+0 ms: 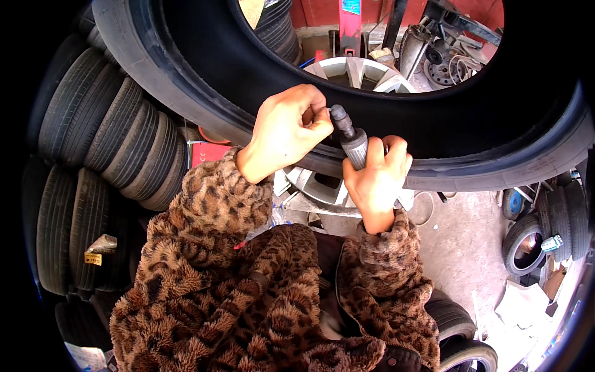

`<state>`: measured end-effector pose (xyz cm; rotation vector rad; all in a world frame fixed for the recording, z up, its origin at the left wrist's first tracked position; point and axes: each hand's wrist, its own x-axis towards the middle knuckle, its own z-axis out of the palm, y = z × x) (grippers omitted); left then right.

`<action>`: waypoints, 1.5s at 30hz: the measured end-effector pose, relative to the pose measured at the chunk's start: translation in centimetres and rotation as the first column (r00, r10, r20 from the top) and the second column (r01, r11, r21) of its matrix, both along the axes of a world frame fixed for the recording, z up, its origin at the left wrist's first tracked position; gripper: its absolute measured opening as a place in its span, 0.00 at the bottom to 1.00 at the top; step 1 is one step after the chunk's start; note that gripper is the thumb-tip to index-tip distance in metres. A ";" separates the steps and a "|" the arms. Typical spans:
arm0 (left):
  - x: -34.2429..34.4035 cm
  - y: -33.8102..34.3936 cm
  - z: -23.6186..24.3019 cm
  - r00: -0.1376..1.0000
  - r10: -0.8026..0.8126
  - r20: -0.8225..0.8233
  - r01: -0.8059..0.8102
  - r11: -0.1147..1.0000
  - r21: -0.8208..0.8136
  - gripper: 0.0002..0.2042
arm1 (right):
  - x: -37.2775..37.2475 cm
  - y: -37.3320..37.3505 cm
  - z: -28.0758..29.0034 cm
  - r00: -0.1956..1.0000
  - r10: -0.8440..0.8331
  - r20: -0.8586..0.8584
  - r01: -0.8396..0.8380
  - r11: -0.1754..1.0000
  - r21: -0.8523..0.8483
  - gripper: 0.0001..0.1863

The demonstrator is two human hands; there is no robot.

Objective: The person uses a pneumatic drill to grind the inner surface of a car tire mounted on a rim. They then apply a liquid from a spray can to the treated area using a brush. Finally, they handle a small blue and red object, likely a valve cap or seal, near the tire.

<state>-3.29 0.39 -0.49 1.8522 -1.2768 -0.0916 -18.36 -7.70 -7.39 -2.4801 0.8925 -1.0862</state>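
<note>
A large black tire (496, 170) stands in front of me, its open inside facing up toward me. My right hand (379, 180) is wrapped around a grey cylindrical handheld power tool (354, 149) with a ribbed collar and a dark nose pointing up and left. The tool is over the tire's near rim. Just left of the nose, my left hand (285, 130) has thumb and index finger pinched together. A thin pale sliver shows between those fingertips and the nose, too small to name.
Stacked tires (93, 118) line the left side. Silver alloy wheels (319, 186) show below the tire and through its opening. More tires (524, 245), a white sheet (524, 304) and a steel wheel (443, 71) lie to the right. A red stand (350, 31) rises at the back.
</note>
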 end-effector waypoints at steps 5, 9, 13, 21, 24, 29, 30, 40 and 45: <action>0.0 0.1 -0.4 0.993 0.003 -0.116 0.003 0.999 0.054 0.03 | 0.1 -0.2 -0.2 1.000 0.017 0.008 -0.017 1.000 -0.013 0.22; 0.1 1.0 -1.1 0.947 -0.064 -0.314 0.108 0.986 0.125 0.07 | 0.0 -0.2 -0.1 1.000 -0.012 0.005 0.012 1.000 -0.011 0.22; -0.2 3.0 -0.6 0.889 -0.158 -0.431 0.265 0.943 0.202 0.11 | 0.1 -0.1 0.1 1.000 -0.014 -0.004 0.014 1.000 0.001 0.22; 0.3 7.7 -1.6 0.762 -0.008 -0.647 0.243 0.931 0.274 0.15 | -0.3 -0.2 -0.2 0.999 -0.016 -0.047 0.017 0.999 0.031 0.23; 1.2 11.8 -3.3 0.716 0.149 -0.682 0.101 0.944 0.313 0.10 | -0.3 0.5 -0.3 0.998 -0.008 -0.061 0.010 0.999 0.045 0.22; 5.4 20.3 -10.5 0.745 0.446 -0.496 -0.259 0.879 0.401 0.05 | 0.3 0.6 -0.6 0.997 -0.058 -0.055 0.057 0.998 -0.010 0.24; 6.1 22.3 -12.3 0.725 0.511 -0.462 -0.331 0.847 0.417 0.04 | 0.3 0.4 -0.3 0.997 -0.042 -0.063 0.041 0.999 -0.002 0.24; 12.5 30.7 -26.7 0.562 0.632 -0.534 -0.593 0.758 0.272 0.06 | -0.4 -1.4 -2.3 1.000 -0.008 -0.010 0.008 1.000 -0.002 0.25; 18.8 32.5 -27.1 0.562 0.722 -0.404 -0.698 0.676 0.237 0.11 | 1.2 -0.6 -1.3 0.996 0.088 0.022 -0.088 0.996 0.014 0.23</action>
